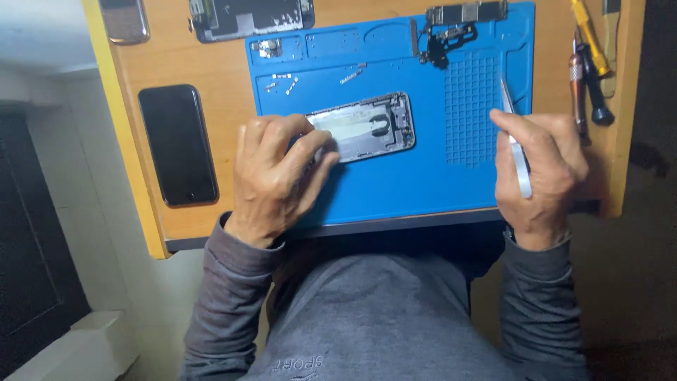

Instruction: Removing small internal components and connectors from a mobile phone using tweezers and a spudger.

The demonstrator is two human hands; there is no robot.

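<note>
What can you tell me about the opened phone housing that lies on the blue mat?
The opened phone housing is a grey metal shell lying flat, inside up, slightly tilted, near the middle of the blue mat. Inside show a pale shiny patch, a dark curved cable and small parts along its right end. The left hand covers and holds its left end. The right hand, holding tweezers, stays apart.

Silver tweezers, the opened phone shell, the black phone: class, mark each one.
silver tweezers (517,152), head view, on the mid blade.
opened phone shell (367,127), head view, on its pale inside.
black phone (178,144), head view, on its dark screen.
</note>
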